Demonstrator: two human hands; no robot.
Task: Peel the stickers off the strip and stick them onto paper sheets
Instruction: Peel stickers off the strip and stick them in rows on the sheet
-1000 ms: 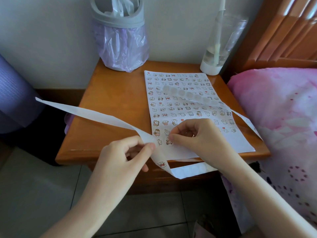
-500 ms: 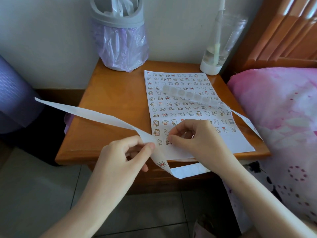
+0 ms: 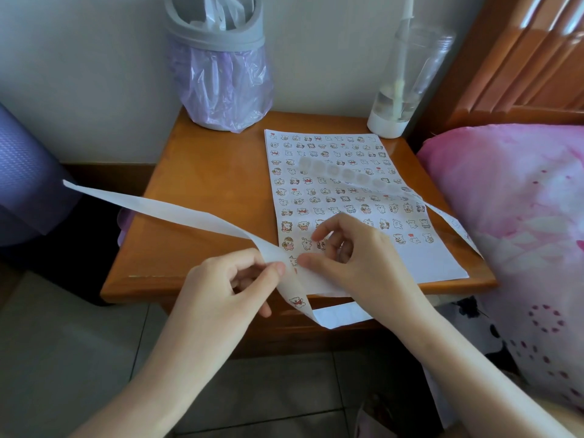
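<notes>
Over the nightstand's [image 3: 202, 197] near edge, at six o'clock from the sticker-covered paper sheet [image 3: 442, 263], the left hand [image 3: 234, 279] pinches the white backing strip [image 3: 177, 213] between thumb and fingers, and the strip's free end reaches toward ten o'clock. The right hand [image 3: 350, 257], fingers curled, sets its thumb tip against the strip at three o'clock of the left thumb; whether it grips anything I cannot tell.

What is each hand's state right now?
Left hand: pinches the sticker strip between thumb and fingers.
Right hand: fingers curled, thumb tip at a sticker on the strip; whether it grips cannot be told.
</notes>
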